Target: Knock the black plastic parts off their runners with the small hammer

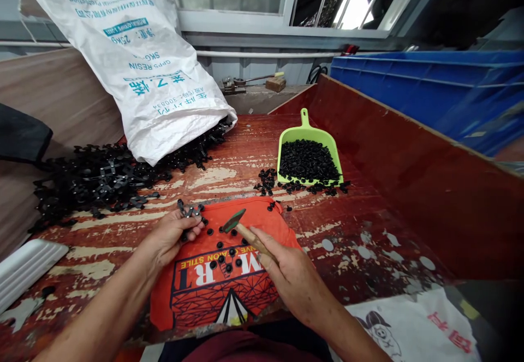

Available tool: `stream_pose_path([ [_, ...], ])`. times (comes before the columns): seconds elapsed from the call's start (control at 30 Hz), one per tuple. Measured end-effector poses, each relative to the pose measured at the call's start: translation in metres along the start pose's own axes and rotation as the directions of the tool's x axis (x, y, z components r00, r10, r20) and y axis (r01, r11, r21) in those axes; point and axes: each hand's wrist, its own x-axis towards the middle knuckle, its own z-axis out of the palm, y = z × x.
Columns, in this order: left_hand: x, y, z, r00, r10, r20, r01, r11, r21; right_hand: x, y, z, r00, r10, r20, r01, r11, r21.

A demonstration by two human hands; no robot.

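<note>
Hammer, probably head-heavy, best held by wooden handle: right grip is clasping it over orange printed cloth, left grip pinching stiff-looking black parts.

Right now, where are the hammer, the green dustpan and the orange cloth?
Hammer [246, 234]: head-camera view, on its wooden handle.
Green dustpan [305, 132]: head-camera view, bare back wall.
Orange cloth [262, 217]: head-camera view, plain upper part.
</note>
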Motion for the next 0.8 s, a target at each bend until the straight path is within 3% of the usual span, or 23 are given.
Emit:
stream_pose_path([
  [0.2, 0.000, 0.000, 0.000, 1.000, -0.019, -0.018, 0.020, 0.999, 0.048, 0.008, -0.003, 0.001, 0.999, 0.038, 0.002, -0.037, 0.997, -0.074],
  [0.5, 0.000, 0.000, -0.001, 1.000, -0.022, 0.022, 0.020, 0.996, 0.085, 0.064, -0.020, 0.019, 0.994, -0.095, 0.058, 0.110, 0.928, -0.356],
  [0.8, -0.005, 0.003, -0.003, 0.998, 0.013, 0.068, -0.019, 0.996, 0.083, 0.066, -0.013, 0.023, 0.995, -0.077, 0.069, 0.097, 0.924, -0.370],
])
